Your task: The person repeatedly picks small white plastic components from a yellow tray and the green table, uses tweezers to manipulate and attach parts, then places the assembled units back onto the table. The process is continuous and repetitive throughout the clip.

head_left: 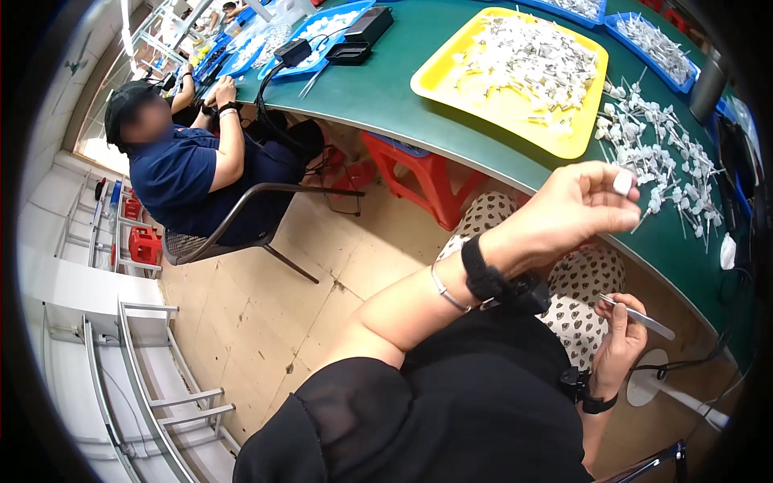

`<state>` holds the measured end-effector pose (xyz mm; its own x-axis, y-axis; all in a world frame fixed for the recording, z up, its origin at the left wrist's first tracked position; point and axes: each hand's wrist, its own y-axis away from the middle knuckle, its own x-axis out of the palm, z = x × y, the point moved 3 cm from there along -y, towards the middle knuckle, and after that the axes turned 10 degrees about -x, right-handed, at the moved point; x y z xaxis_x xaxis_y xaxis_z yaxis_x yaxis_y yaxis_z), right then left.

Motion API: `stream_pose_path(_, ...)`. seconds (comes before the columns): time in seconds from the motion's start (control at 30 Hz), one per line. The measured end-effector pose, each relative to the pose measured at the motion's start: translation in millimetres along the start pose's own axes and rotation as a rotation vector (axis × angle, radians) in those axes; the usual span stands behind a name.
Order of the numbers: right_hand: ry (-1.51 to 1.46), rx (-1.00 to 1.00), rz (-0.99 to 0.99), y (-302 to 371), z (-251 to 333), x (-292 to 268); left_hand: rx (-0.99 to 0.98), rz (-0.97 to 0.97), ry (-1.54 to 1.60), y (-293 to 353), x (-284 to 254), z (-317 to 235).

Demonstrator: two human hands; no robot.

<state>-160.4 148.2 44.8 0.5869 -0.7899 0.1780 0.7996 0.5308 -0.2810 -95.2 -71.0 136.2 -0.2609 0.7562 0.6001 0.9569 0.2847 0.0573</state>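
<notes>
Hanging over the near edge of the green table [370, 105], the left hand [594, 200] points to the right, its fingers curled loosely and its thumb set a little apart from the forefinger. A small white piece [622, 182] shows at the fingertip; I cannot tell whether it is pinched there or worn over the finger, nor make out a long axis on it. Just beyond and to the right of these fingers begins the loose heap of pin-ended white parts [664, 153], whose thin stems point many ways while the heap as a whole runs along the table's edge. Of the two hands, the left is clearly nearer to that heap. Farther across the table, the yellow tray [439, 78] bears more such parts, with blue trays [687, 83] behind it and to its right.

Lower down, on the near side of the table edge, the right hand [618, 342] has its thumb and fingers closed around metal tweezers [644, 319]. Their long axis slants, the narrow end toward the left and the broad end toward the right; whether the tips meet is too small to tell. A seated co-worker [185, 165] works farther left along the same table
</notes>
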Motion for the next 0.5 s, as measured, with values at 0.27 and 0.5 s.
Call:
stream_pose_path(0.27,-0.058,0.04,0.032,-1,8,12,-0.267,-0.052,-0.375,64,-21,77)
stream_pose_path(0.5,-0.087,0.041,0.049,2,10,17,-0.363,-0.114,-0.288,74,-29,112)
